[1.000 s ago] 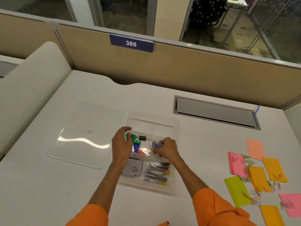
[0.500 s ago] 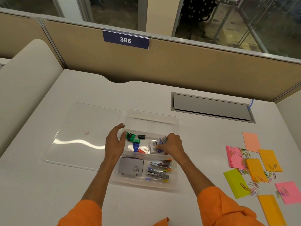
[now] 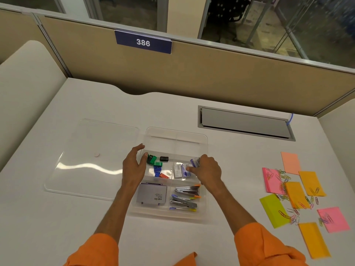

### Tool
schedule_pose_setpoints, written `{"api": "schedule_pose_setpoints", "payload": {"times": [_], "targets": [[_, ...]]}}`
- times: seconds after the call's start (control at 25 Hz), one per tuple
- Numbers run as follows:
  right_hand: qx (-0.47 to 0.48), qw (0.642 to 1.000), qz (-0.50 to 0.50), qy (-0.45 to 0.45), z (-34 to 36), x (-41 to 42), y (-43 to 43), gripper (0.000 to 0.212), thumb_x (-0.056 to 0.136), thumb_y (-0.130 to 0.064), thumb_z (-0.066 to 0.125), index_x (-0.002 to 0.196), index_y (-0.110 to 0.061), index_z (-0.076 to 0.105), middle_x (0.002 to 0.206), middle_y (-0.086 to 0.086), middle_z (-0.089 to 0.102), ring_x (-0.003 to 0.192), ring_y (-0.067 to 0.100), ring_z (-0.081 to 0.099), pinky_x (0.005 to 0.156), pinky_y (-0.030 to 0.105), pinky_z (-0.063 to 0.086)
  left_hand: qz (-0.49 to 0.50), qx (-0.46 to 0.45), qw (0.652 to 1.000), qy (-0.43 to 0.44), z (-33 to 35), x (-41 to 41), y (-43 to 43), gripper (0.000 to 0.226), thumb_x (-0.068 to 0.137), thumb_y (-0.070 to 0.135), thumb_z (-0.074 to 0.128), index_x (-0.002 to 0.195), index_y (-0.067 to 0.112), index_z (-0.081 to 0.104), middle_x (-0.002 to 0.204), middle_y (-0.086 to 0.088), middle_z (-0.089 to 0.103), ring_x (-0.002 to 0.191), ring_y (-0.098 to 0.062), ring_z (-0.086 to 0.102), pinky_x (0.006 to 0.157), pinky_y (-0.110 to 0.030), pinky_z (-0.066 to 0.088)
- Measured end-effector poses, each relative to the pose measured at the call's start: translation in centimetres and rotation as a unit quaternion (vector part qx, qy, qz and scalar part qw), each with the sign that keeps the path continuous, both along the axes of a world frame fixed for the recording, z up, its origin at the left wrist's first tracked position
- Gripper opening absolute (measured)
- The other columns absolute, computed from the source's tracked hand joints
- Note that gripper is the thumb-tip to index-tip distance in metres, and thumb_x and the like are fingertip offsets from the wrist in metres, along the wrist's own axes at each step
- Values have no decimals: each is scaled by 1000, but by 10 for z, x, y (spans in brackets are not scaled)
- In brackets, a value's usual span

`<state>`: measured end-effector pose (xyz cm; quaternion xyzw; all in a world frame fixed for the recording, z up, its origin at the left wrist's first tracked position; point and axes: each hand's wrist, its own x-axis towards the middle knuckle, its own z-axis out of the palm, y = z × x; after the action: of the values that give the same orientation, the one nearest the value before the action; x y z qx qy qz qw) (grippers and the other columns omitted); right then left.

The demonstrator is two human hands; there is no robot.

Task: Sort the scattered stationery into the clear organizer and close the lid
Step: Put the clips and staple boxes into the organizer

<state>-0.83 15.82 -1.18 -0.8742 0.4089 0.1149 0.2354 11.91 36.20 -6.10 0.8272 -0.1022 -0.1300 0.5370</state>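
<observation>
The clear organizer [image 3: 204,139] sits open at mid-table, its lid [image 3: 90,169] lying flat to its left. Inside are small green, blue and orange sharpeners [image 3: 156,166], a black eraser [image 3: 164,158], staple boxes [image 3: 180,170], a grey Camlin box [image 3: 152,194] and several staplers [image 3: 185,197]. My left hand [image 3: 134,167] hovers with relaxed fingers at the organizer's left wall. My right hand [image 3: 208,172] is over the middle right compartment and pinches a small blue staple box [image 3: 195,161].
Pink, orange and green sticky note pads [image 3: 296,194] lie scattered at the right with several coloured paper clips [image 3: 284,178] among them. A grey cable hatch [image 3: 244,122] is set into the table behind. A tan partition [image 3: 211,73] bounds the far edge.
My left hand has let go of the sharpeners, opened and drawn back to the organizer's left wall. My right hand stays over the staple box compartment, shifted slightly right.
</observation>
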Motion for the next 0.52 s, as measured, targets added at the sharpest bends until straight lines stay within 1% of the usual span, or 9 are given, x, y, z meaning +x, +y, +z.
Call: {"api": "schedule_pose_setpoints", "payload": {"times": [0.04, 0.16, 0.24, 0.36, 0.44, 0.52], "targets": [[-10, 1000, 5, 2, -1, -1, 3, 52, 76, -54, 72, 105, -12, 60, 103, 7, 67, 90, 24, 65, 66, 29, 47, -1, -2, 1000, 2, -1, 0, -1, 36, 96, 19, 57, 132, 15, 53, 141, -7, 54, 132, -27, 49, 104, -36, 42], [-20, 1000, 2, -8, -2, -4, 7, 48, 77, -53, 72, 99, -12, 62, 100, 8, 69, 86, 23, 64, 69, 32, 50, -2, -4, 1000, 3, -4, -1, -1, 38, 96, 20, 58, 133, 17, 51, 144, -7, 51, 134, -28, 47, 104, -44, 43], [-19, 999, -8, -28, 0, -5, 6, 53, 77, -55, 72, 103, -11, 57, 101, 8, 68, 87, 25, 65, 69, 33, 51, -3, -4, 1000, -5, -7, 0, 1, 39, 95, 22, 58, 134, 19, 50, 146, -6, 49, 135, -28, 45, 105, -46, 43], [-2, 997, -43, -68, 9, -9, 2, 66, 75, -56, 71, 111, -9, 43, 103, 10, 64, 89, 28, 66, 68, 33, 52, -2, 0, 1000, -6, -10, 1, 2, 41, 95, 23, 59, 135, 21, 49, 148, -5, 48, 136, -29, 44, 106, -48, 42], [6, 996, -54, -75, 13, -12, -2, 68, 75, -57, 71, 112, -8, 42, 97, 8, 60, 86, 26, 64, 66, 31, 50, 0, 4, 1000, -2, -10, 1, 0, 42, 95, 23, 59, 135, 20, 49, 148, -5, 47, 135, -30, 45, 105, -48, 41], [-13, 998, -27, -55, 13, -12, -3, 63, 73, -58, 71, 105, -9, 49, 91, 4, 56, 79, 21, 58, 63, 28, 43, -4, 0, 1000, -5, -11, 1, -1, 41, 95, 22, 59, 135, 20, 49, 148, -5, 47, 135, -30, 45, 105, -46, 42]]}}
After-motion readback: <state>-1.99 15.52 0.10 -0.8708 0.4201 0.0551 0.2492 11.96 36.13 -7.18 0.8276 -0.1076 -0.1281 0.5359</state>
